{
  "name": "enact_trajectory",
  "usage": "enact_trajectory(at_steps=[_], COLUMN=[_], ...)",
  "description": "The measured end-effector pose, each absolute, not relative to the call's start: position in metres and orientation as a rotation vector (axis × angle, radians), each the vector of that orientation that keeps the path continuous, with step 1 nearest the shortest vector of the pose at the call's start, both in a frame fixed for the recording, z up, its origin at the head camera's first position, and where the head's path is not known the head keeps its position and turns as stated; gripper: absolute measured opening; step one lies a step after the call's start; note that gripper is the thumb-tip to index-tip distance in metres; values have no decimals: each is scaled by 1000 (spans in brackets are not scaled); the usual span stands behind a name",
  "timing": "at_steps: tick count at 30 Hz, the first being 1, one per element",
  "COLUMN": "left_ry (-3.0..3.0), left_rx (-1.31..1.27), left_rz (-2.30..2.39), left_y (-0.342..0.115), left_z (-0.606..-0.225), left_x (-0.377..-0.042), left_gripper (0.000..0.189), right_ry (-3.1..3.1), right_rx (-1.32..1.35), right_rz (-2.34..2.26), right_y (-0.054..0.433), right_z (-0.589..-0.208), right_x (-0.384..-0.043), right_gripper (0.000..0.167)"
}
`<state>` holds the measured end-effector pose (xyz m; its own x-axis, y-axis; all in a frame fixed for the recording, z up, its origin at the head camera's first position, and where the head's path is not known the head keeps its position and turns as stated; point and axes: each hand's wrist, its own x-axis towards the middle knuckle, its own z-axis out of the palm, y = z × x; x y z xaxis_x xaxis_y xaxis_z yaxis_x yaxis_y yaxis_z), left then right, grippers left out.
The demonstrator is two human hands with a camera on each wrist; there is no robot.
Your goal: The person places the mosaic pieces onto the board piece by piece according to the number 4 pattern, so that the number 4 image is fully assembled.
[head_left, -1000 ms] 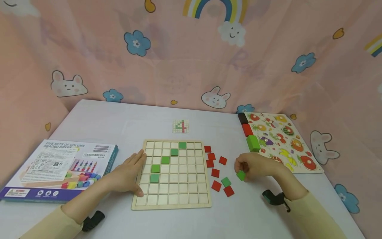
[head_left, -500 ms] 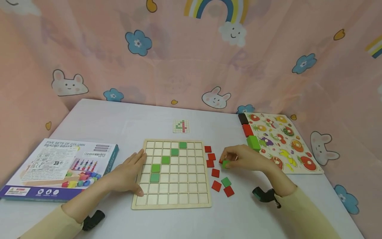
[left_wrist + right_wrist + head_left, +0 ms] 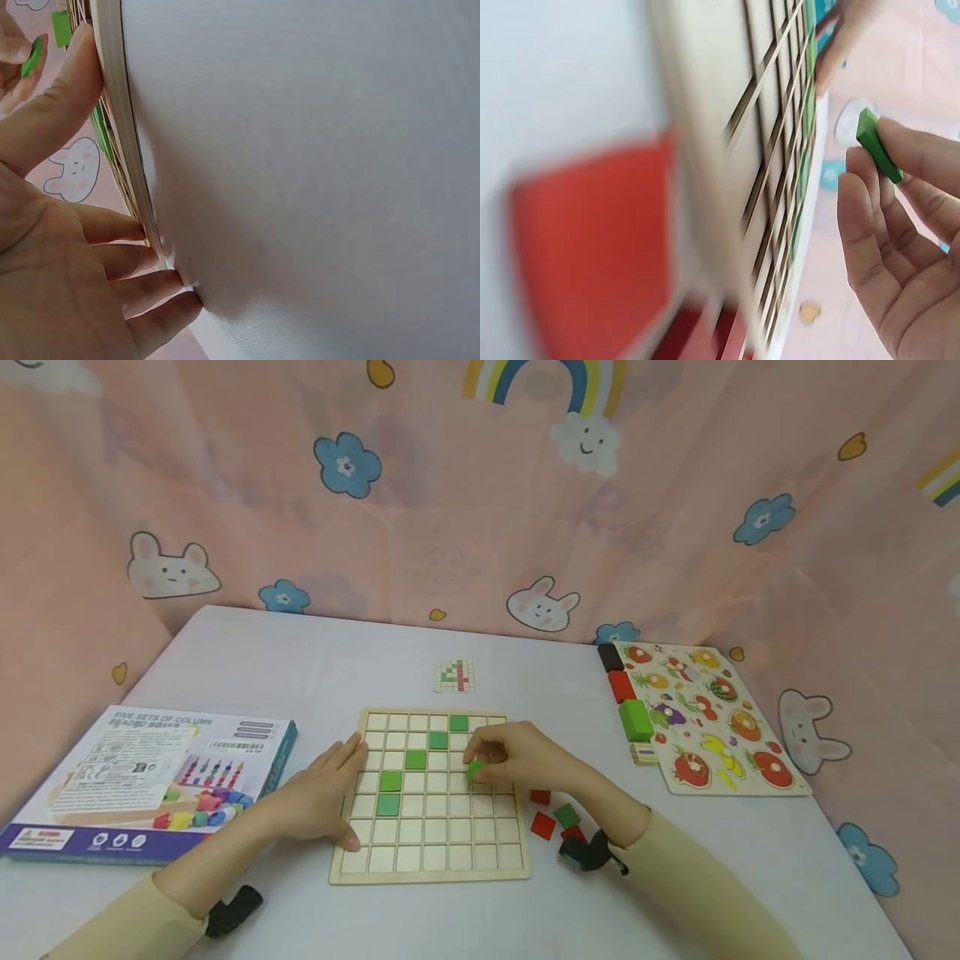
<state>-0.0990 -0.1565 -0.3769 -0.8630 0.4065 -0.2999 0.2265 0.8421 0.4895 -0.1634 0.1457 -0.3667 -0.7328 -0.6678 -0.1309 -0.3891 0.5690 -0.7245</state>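
A wooden grid board (image 3: 420,877) lies on the white table, with several green tiles (image 3: 415,760) in its cells in a slanting line. My left hand (image 3: 318,797) rests along the board's left edge, fingers extended and touching the rim. Over the right part of the board, my right hand (image 3: 528,760) pinches a green square tile (image 3: 879,146) between thumb and fingers. In the right wrist view the tile is held clear of the grid. Red tiles (image 3: 543,825) and a loose green tile (image 3: 567,816) lie right of the board, partly hidden by the right arm.
A small pattern card (image 3: 453,677) lies behind the board. At left is a boxed bead set (image 3: 150,785). A fruit puzzle board (image 3: 720,718) stands at right, with black, red and green blocks (image 3: 636,721) along its left side. A patterned pink cloth hangs behind.
My right hand has carried the green tile leftward, from beside the fruit puzzle past the red tiles to over the board. The left hand has stayed in place.
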Motion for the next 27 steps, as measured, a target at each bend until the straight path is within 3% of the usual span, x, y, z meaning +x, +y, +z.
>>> enact_trajectory(at_steps=[14, 27], left_ry=[2632, 2614], left_rx=[484, 479], left_rz=[622, 661], left_y=[-158, -158], left_z=[-377, -378], left_x=[-100, -98], left_gripper=[131, 129], right_ry=[2345, 2399], right_rx=[-941, -891], right_rz=[-895, -832], right_y=[80, 63], right_z=[-369, -378], right_x=[-159, -146], right_gripper=[8, 12])
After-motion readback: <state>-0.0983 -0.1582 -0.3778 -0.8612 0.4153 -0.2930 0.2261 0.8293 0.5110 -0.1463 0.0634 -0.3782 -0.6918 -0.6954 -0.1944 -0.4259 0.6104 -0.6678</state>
